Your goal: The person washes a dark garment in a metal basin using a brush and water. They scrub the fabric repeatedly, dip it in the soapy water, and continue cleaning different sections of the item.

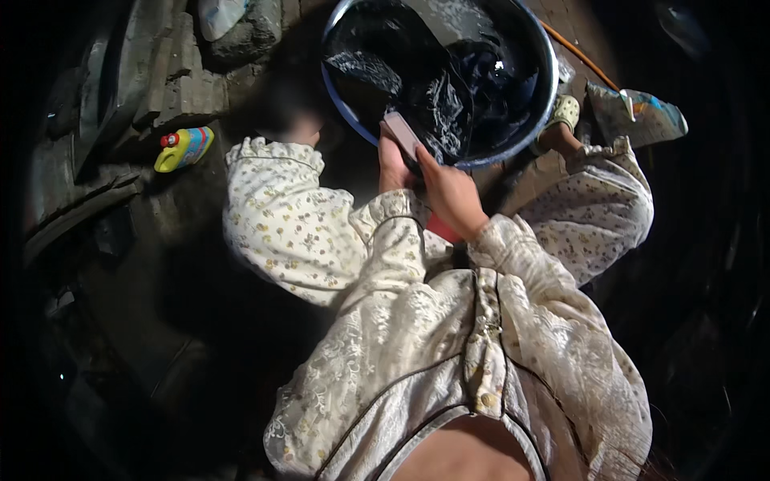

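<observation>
A pale pink oblong block [403, 135] is held at the near rim of a large round tub [553, 72]; whether it is a brush or a bar of soap I cannot make out. My left hand [392, 167] is closed around its left side. From the right, my right hand [453, 196] grips the block's lower end, fingers partly hidden. Inside the tub lies wet dark cloth [445, 100] with whitish suds on it, and greyish water [457, 20] shows at the far side.
On the ground to the left lies a yellow jug [184, 149] with a red cap. Right of the tub are a printed plastic bag [642, 116] and an orange stick [581, 56]. A stone [255, 36] and broken slabs [188, 88] line the far left.
</observation>
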### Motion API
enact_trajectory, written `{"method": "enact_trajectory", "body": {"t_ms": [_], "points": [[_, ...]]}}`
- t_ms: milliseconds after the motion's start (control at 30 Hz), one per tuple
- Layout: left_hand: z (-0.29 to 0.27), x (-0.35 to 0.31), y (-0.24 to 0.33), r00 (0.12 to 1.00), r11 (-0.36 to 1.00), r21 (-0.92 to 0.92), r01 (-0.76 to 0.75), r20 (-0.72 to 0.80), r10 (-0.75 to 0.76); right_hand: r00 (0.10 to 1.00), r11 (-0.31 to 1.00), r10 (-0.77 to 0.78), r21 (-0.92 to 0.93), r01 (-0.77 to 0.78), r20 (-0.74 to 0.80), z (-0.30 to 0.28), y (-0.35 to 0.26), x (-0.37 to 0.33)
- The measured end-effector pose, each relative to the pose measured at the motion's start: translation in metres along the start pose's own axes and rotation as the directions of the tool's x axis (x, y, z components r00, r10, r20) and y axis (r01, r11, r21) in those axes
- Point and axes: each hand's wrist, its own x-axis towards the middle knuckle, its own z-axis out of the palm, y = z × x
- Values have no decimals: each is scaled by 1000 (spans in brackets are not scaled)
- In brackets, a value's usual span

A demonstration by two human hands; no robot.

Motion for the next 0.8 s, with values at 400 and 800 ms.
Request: {"method": "enact_trajectory", "body": {"t_ms": [400,800], "points": [[15,-12,9,996,996,-76,38,84,-31,999,999,-8,-30,9,33,-5,-6,-7],[17,-8,1,994,990,91,-108,-12,110,999,996,41,-81,-39,22,3,4,-5]]}}
